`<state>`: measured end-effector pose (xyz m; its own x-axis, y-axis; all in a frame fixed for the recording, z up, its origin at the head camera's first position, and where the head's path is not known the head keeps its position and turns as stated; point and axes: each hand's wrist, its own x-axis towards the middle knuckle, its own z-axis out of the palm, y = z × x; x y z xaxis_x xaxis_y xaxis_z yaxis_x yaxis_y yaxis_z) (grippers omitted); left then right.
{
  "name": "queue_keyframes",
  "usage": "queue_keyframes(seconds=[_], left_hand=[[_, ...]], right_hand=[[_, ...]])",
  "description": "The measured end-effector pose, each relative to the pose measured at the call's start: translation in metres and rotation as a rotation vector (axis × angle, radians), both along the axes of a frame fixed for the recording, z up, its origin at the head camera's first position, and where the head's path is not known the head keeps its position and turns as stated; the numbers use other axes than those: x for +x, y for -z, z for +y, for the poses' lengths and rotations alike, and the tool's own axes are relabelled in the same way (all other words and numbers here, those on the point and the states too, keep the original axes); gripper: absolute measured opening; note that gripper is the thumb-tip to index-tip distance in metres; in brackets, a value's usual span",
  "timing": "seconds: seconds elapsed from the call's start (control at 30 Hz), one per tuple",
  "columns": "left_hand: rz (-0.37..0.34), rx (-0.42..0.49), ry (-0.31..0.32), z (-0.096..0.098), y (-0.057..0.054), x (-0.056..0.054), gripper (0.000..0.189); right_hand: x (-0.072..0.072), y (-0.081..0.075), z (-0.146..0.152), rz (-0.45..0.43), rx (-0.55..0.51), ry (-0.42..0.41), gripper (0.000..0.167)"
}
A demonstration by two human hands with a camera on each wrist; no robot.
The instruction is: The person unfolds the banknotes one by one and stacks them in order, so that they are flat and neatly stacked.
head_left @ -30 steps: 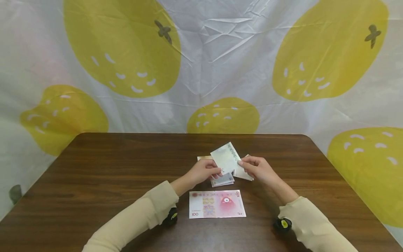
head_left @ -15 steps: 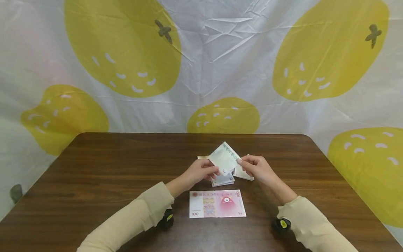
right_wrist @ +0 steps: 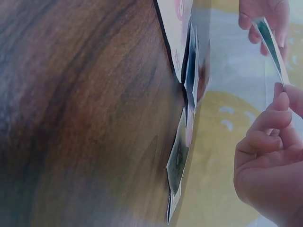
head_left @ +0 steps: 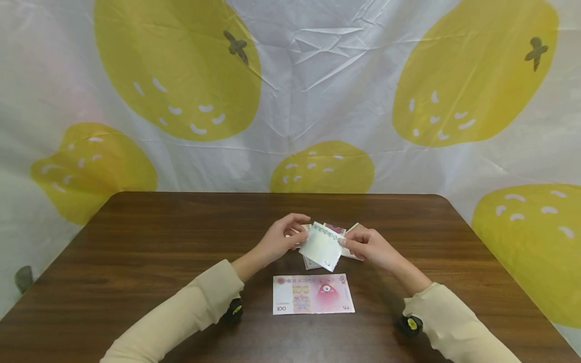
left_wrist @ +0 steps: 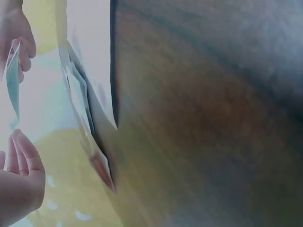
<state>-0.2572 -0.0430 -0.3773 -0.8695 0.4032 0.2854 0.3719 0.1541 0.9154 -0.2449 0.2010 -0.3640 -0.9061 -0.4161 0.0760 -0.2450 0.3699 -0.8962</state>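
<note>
My right hand (head_left: 374, 250) pinches a folded, pale green banknote (head_left: 321, 247) at its right corner, holding it above other notes. My left hand (head_left: 276, 242) is at the note's left edge, its fingers loosely bent and parted, not gripping it. In the right wrist view the banknote (right_wrist: 271, 45) is seen nearly edge-on, rising from the right thumb and fingertips towards the left hand (right_wrist: 267, 16). Below the raised note, several folded banknotes (head_left: 311, 263) lie on the table, partly hidden by it and the hands. Nearer the front, a pink 100 banknote (head_left: 313, 295) lies flat.
The brown wooden table (head_left: 181, 242) has rounded far corners. Behind it hangs a white cloth (head_left: 218, 166) with large yellow fruit prints. The folded notes (right_wrist: 177, 161) fan out to the right in the right wrist view.
The left hand has let go of the pale green banknote and drawn slightly left, its fingers parted. The right hand keeps the note, which has turned and come lower, uncovering a purplish note behind.
</note>
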Motion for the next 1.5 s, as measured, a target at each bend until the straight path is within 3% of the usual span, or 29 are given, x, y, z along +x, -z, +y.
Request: queue_keyframes(seconds=[0.2, 0.47, 0.63, 0.8, 1.07, 1.27, 1.5], left_hand=[[0.090, -0.115, 0.026, -0.001, -0.008, 0.005, 0.033], [0.207, -0.217, 0.046, -0.002, -0.007, 0.005, 0.023], [0.172, -0.203, 0.046, -0.002, -0.008, 0.005, 0.013], [0.124, -0.197, 0.070, -0.003, -0.008, 0.006, 0.008], [0.029, -0.131, 0.107, -0.003, -0.005, 0.005, 0.014], [0.010, -0.114, 0.112, -0.005, -0.005, 0.006, 0.016], [0.050, -0.121, 0.118, -0.009, -0.003, 0.005, 0.012]], right_hand=[[0.003, -0.002, -0.001, -0.008, 0.028, -0.024, 0.015], [0.002, 0.002, -0.003, 0.003, 0.005, -0.067, 0.015], [0.005, 0.005, -0.005, 0.032, -0.004, -0.088, 0.016], [0.008, 0.007, -0.008, 0.002, -0.025, -0.099, 0.016], [0.012, 0.005, -0.011, -0.001, -0.019, -0.082, 0.019], [0.013, 0.005, -0.011, -0.002, -0.040, -0.086, 0.019], [0.013, 0.006, -0.009, 0.003, -0.035, -0.067, 0.017]])
